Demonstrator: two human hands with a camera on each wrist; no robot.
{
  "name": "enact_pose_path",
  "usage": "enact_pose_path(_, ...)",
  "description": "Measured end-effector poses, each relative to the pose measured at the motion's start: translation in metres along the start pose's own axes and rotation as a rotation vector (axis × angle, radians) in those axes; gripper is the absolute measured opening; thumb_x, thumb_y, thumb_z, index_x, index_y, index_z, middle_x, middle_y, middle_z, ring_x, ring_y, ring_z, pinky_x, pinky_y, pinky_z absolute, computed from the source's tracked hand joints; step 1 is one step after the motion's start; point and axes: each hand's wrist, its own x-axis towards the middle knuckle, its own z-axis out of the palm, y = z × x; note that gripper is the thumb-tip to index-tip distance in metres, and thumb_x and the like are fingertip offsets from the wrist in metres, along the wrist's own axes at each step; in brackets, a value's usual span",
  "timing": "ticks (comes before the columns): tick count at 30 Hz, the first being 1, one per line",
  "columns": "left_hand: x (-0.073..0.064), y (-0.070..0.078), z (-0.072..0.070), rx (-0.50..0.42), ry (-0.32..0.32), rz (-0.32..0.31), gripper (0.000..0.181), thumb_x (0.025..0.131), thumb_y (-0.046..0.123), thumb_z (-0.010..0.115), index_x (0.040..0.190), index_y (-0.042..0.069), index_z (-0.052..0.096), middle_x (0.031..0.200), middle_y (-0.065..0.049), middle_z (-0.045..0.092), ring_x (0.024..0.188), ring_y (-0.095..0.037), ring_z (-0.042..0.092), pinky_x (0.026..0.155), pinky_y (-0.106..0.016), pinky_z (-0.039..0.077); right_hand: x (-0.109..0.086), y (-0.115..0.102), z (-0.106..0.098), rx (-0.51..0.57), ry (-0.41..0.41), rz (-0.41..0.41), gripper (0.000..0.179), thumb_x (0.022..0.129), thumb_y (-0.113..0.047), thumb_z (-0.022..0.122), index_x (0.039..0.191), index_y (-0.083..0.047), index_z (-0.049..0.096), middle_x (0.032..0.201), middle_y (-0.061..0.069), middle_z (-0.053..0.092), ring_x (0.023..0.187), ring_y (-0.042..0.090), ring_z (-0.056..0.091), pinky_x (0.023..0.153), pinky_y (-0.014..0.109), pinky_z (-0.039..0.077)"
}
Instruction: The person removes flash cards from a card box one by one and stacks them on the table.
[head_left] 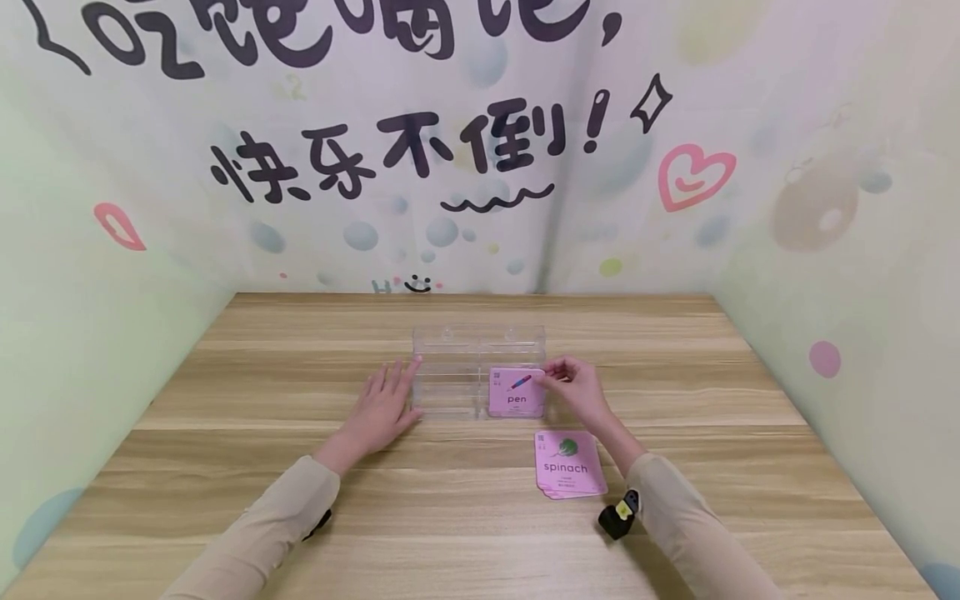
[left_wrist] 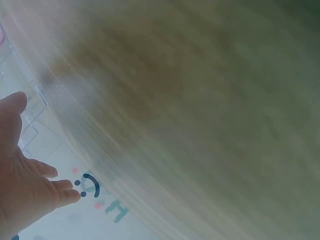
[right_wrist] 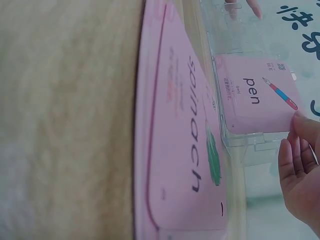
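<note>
A clear plastic card rack (head_left: 446,387) with tiered slots stands on the table. In its front right slot sits a pink flashcard (head_left: 516,392) showing a pen and the word "pen". My right hand (head_left: 576,386) pinches that card at its upper right edge, thumb in front; the right wrist view shows the same pen card (right_wrist: 255,95). Fingers outstretched, my left hand (head_left: 381,407) touches the left side of the rack. Nearer to me lies a small stack of pink flashcards (head_left: 570,464), "spinach" on top, below my right forearm.
The wood-grain table (head_left: 420,525) meets a printed fabric backdrop (head_left: 465,242) at its far edge, with pale walls on both sides. A black wrist camera (head_left: 618,515) hangs under my right wrist, close to the card stack.
</note>
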Motion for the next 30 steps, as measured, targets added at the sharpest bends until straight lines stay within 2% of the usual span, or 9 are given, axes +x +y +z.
enact_pose_path(9,0.0,0.0,0.001,0.002,0.01,0.0,0.076,0.091,0.034,0.054,0.145,0.012,0.006,0.141,-0.031,0.024,0.128,-0.051,0.021,0.101,-0.061,0.019,0.001,0.0,-0.001,0.01,-0.005,-0.022,0.017,0.081,-0.005,0.066,0.092,0.007,0.063,0.084,0.014,0.064,0.072,0.01,0.054,0.064,0.017,0.047)
enact_pose_path(16,-0.001,0.002,-0.001,-0.024,0.007,0.0,0.077,0.09,0.031,0.056,0.145,0.01,0.007,0.141,-0.032,0.024,0.127,-0.052,0.021,0.1,-0.062,0.019,0.004,0.005,-0.002,0.101,-0.01,-0.008,0.018,0.083,-0.005,0.065,0.094,0.009,0.064,0.086,0.016,0.064,0.07,0.009,0.056,0.065,0.022,0.051)
enact_pose_path(24,-0.001,0.003,-0.002,-0.022,-0.001,-0.005,0.077,0.09,0.03,0.057,0.145,0.009,0.007,0.141,-0.033,0.024,0.127,-0.052,0.02,0.1,-0.062,0.019,0.005,-0.001,-0.004,0.183,-0.002,0.073,0.023,0.084,-0.006,0.063,0.098,0.012,0.06,0.079,-0.001,0.064,0.071,0.006,0.057,0.069,0.026,0.052)
enact_pose_path(30,-0.001,0.002,-0.002,-0.022,-0.002,-0.003,0.076,0.09,0.03,0.056,0.145,0.01,0.007,0.141,-0.032,0.024,0.127,-0.052,0.02,0.1,-0.063,0.019,0.006,-0.01,-0.006,0.222,0.0,0.106,0.024,0.086,-0.005,0.06,0.102,0.013,0.057,0.078,-0.005,0.062,0.072,0.006,0.057,0.069,0.024,0.051)
